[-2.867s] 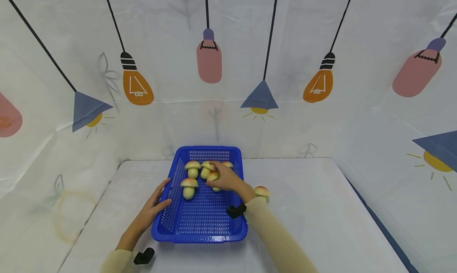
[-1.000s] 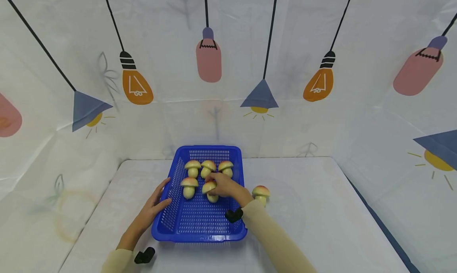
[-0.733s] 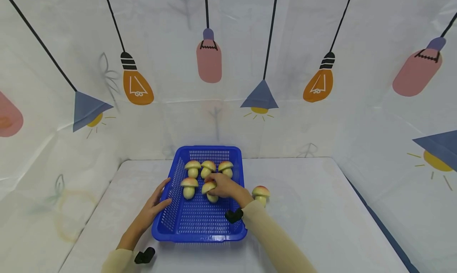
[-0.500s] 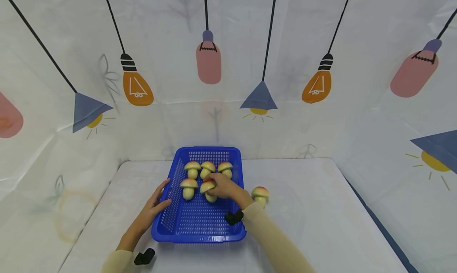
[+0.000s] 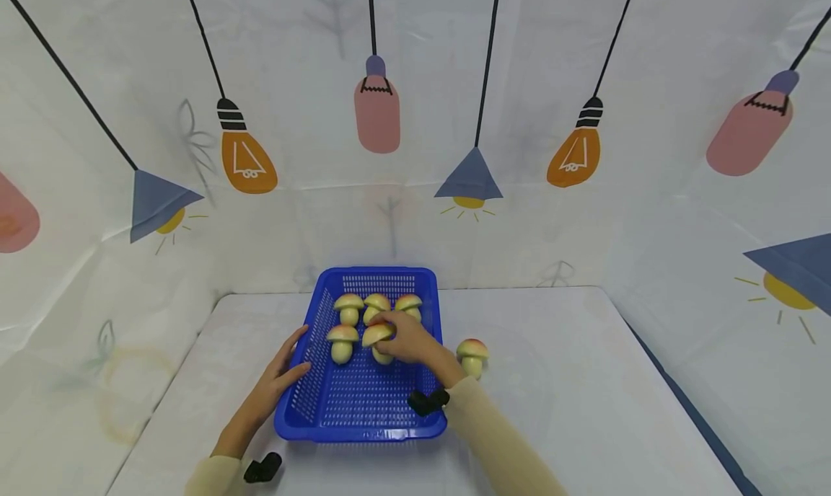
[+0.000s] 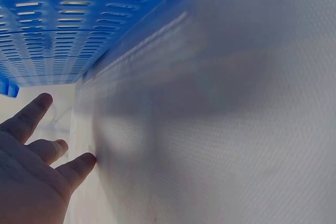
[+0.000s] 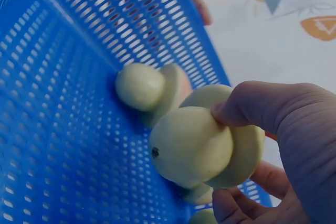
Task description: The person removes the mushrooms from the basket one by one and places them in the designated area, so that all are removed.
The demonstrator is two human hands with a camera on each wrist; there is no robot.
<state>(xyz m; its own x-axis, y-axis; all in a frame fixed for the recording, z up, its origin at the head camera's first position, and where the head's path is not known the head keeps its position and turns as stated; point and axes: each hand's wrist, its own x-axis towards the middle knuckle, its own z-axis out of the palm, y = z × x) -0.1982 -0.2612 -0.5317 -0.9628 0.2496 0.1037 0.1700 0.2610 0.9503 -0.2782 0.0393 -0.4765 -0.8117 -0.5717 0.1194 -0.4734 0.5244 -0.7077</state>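
My right hand (image 5: pixel 409 337) pinches a toy mushroom (image 5: pixel 376 335) with a pale yellow stem and a red-tinged cap, inside the blue plastic basket (image 5: pixel 363 434). In the right wrist view the thumb presses on this mushroom (image 7: pixel 191 145), its round stem end facing the camera. Just left of it lies another mushroom (image 5: pixel 342 344), and a row of three runs along the basket's far end, including a left one (image 5: pixel 348 308). My left hand (image 5: pixel 275 373) rests against the basket's left side, fingers spread and fairly straight. The left wrist view shows its fingers (image 6: pixel 31 116) beside the perforated wall.
One more mushroom (image 5: pixel 472 355) stands on the white table (image 5: pixel 558 395) to the right of the basket, close to my right forearm. Behind the table hangs a white sheet (image 5: pixel 415 229) printed with lamps and bulbs.
Over the earlier frames my right hand brought the mushroom nearer to me within the basket, then shifted it slightly left. My left hand and the basket have stayed put.
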